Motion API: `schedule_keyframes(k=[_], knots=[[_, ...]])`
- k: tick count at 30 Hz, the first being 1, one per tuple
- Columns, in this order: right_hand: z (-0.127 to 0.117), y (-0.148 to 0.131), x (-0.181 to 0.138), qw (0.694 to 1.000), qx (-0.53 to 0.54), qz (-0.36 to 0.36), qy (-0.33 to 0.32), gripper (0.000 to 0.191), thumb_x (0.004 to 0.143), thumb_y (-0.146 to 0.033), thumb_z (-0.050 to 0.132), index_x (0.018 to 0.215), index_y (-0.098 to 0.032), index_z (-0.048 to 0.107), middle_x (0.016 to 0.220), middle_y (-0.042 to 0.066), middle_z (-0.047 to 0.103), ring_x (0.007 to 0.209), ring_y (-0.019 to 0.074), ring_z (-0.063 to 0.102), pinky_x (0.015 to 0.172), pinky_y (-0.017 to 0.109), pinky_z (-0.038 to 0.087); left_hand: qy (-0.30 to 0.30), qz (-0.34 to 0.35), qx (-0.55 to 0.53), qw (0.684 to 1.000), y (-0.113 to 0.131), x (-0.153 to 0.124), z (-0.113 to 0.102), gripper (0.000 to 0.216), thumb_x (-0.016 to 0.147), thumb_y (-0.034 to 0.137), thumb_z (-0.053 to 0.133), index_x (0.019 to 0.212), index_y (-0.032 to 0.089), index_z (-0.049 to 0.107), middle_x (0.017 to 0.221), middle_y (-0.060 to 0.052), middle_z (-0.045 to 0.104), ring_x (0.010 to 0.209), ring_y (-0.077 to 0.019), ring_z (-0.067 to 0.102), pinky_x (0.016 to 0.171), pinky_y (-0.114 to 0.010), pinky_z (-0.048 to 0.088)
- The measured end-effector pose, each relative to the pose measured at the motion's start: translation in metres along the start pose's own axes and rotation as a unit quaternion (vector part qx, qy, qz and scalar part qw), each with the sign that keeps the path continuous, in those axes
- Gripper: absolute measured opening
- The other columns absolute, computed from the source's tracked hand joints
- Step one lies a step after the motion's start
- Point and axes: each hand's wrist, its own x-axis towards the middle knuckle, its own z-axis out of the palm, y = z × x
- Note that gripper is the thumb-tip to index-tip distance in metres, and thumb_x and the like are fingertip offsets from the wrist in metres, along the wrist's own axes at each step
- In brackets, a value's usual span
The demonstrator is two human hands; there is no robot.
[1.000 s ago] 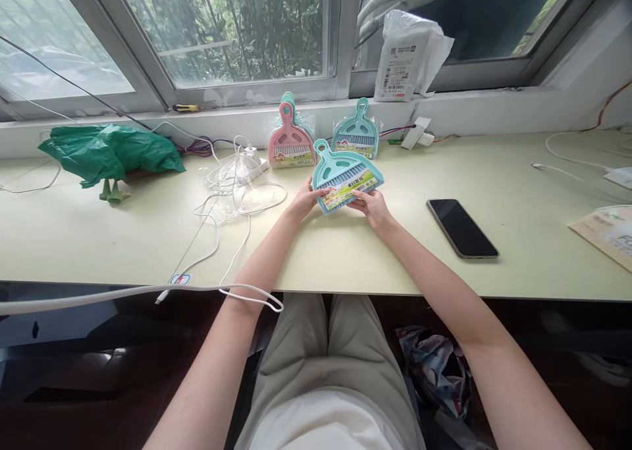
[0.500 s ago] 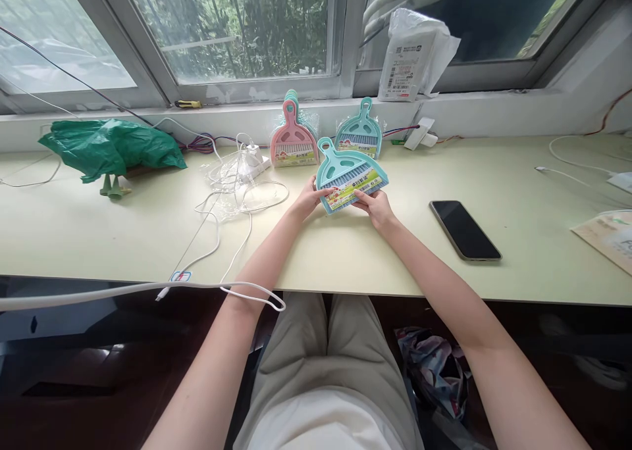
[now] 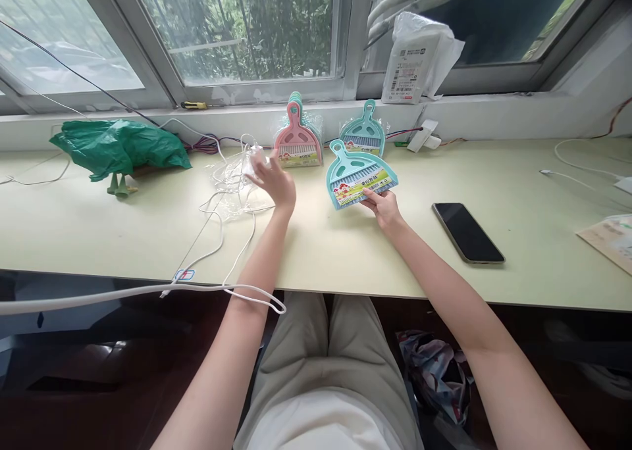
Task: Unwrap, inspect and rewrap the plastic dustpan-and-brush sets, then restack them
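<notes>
My right hand (image 3: 382,206) grips the lower edge of a teal mini dustpan-and-brush set (image 3: 359,175) with a colourful label, held just above the pale table (image 3: 345,252). My left hand (image 3: 274,177) has its fingers apart and reaches left over a crumpled clear plastic bag (image 3: 232,183) and white cables; it holds nothing. Behind, a pink dustpan set (image 3: 297,141) and another teal dustpan set (image 3: 364,134) lean against the window sill.
A black phone (image 3: 468,232) lies right of my right hand. A green plastic bag (image 3: 121,149) sits at the far left. White cables (image 3: 217,239) trail over the table's front edge. A white parcel (image 3: 413,58) stands on the sill. Paper packaging (image 3: 609,236) lies far right.
My left hand let go of the teal dustpan set and moved left toward the clear plastic bag. My right hand still holds the set, shifted slightly right.
</notes>
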Motion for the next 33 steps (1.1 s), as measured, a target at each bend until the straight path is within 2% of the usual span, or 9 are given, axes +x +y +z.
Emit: schedule_keyframes(k=[3, 7, 9, 12, 14, 17, 21, 29, 33], knots=[[0.001, 0.001, -0.001, 1.000, 0.000, 0.001, -0.003, 0.019, 0.073, -0.020, 0.075, 0.088, -0.018, 0.065, 0.098, 0.003, 0.073, 0.093, 0.0184, 0.072, 0.093, 0.036, 0.060, 0.058, -0.030, 0.099, 0.993, -0.024, 0.015, -0.005, 0.070, 0.077, -0.003, 0.050, 0.139, 0.028, 0.039, 0.163, -0.010, 0.006, 0.151, -0.0330, -0.009, 0.113, -0.073, 0.001], [0.001, 0.003, 0.000, 1.000, -0.008, 0.004, -0.007, 0.020, 0.073, -0.022, 0.075, 0.090, -0.019, 0.065, 0.100, 0.003, 0.073, 0.096, 0.0187, 0.071, 0.094, 0.036, 0.059, -0.019, -0.091, 0.080, 0.992, -0.066, 0.031, 0.002, 0.068, 0.078, 0.005, 0.058, 0.141, 0.021, 0.038, 0.162, -0.019, 0.000, 0.150, -0.0389, -0.002, 0.112, -0.072, 0.016], [0.000, 0.004, 0.001, 1.000, -0.007, 0.004, -0.008, 0.021, 0.073, -0.022, 0.076, 0.091, -0.019, 0.065, 0.100, 0.002, 0.073, 0.097, 0.0188, 0.071, 0.094, 0.036, 0.059, -0.045, -0.084, 0.069, 0.993, -0.075, 0.034, 0.005, 0.066, 0.078, 0.001, 0.054, 0.140, 0.017, 0.040, 0.161, -0.021, 0.006, 0.151, -0.0352, 0.004, 0.116, -0.062, 0.022], [-0.001, 0.004, 0.001, 1.000, -0.005, 0.003, -0.006, 0.023, 0.071, -0.023, 0.077, 0.090, -0.019, 0.065, 0.099, 0.003, 0.073, 0.096, 0.0194, 0.071, 0.094, 0.037, 0.059, -0.081, 0.001, 0.016, 0.997, -0.066, 0.028, 0.011, 0.069, 0.076, -0.006, 0.040, 0.141, 0.017, 0.041, 0.161, -0.016, 0.015, 0.151, -0.0246, 0.017, 0.119, -0.045, 0.026], [-0.001, 0.002, 0.001, 1.000, -0.006, 0.002, -0.004, 0.023, 0.071, -0.024, 0.078, 0.090, -0.019, 0.065, 0.100, 0.003, 0.073, 0.097, 0.0198, 0.071, 0.093, 0.037, 0.059, -0.117, 0.057, -0.033, 0.991, -0.051, 0.018, 0.018, 0.070, 0.076, -0.006, 0.034, 0.141, 0.019, 0.044, 0.160, -0.011, 0.022, 0.148, -0.0214, 0.025, 0.118, -0.040, 0.030], [0.001, -0.001, -0.002, 1.000, -0.010, 0.001, -0.007, 0.022, 0.072, -0.023, 0.077, 0.089, -0.020, 0.065, 0.101, 0.002, 0.074, 0.098, 0.0201, 0.071, 0.092, 0.037, 0.060, -0.208, 0.093, -0.077, 0.971, -0.031, -0.001, 0.034, 0.064, 0.077, -0.002, 0.039, 0.133, 0.023, 0.054, 0.155, -0.006, 0.035, 0.145, -0.0253, 0.030, 0.117, -0.047, 0.031], [0.000, -0.005, -0.002, 1.000, -0.016, 0.005, -0.012, 0.019, 0.074, -0.021, 0.076, 0.090, -0.019, 0.065, 0.101, 0.003, 0.074, 0.095, 0.0196, 0.072, 0.092, 0.037, 0.060, -0.321, 0.113, -0.034, 0.940, -0.023, -0.021, 0.051, 0.054, 0.075, 0.002, 0.052, 0.122, 0.025, 0.063, 0.146, -0.012, 0.046, 0.143, -0.0340, 0.030, 0.115, -0.059, 0.025], [-0.016, -0.024, 0.006, 0.983, -0.065, 0.119, -0.126, 0.019, 0.075, -0.009, 0.072, 0.093, -0.014, 0.071, 0.098, 0.008, 0.076, 0.085, 0.0193, 0.073, 0.088, 0.036, 0.061, -0.316, 0.098, -0.033, 0.943, -0.035, -0.015, 0.050, 0.066, 0.072, -0.004, 0.047, 0.130, 0.025, 0.058, 0.146, -0.013, 0.045, 0.138, -0.0363, 0.036, 0.113, -0.060, 0.025], [-0.022, -0.032, 0.006, 0.979, -0.087, 0.132, -0.127, 0.021, 0.075, -0.007, 0.072, 0.095, -0.013, 0.071, 0.099, 0.010, 0.076, 0.083, 0.0194, 0.074, 0.088, 0.038, 0.061, -0.305, 0.083, -0.039, 0.948, -0.036, -0.013, 0.049, 0.064, 0.073, -0.005, 0.043, 0.130, 0.020, 0.058, 0.143, -0.015, 0.049, 0.136, -0.0342, 0.040, 0.114, -0.056, 0.027]])
